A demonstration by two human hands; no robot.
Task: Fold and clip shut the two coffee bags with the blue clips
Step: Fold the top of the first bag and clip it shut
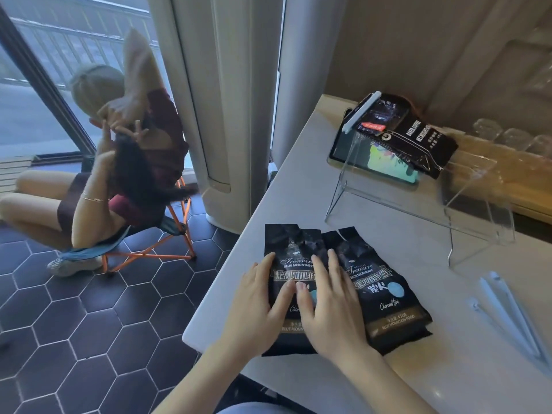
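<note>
Lying flat side by side at about 6 o'clock on the pale, smooth desk (298,174) are two black, crinkled foil coffee bags with gold lettering: the left coffee bag (286,243) and the right coffee bag (385,297), their edges touching or overlapping and their tops unfolded. Both of the person's hands rest palm-down on the left one, the left hand (263,306) and the right hand (328,300) side by side, each grip spread wide with fingers flat, pressing rather than closed around anything. At 3 o'clock, well apart from the bags, lie two long, slim pale blue clips (507,312), blurred. At 1 o'clock a third black bag (415,135), sealed with one light clip (363,112), leans on a clear acrylic stand (418,204).
</note>
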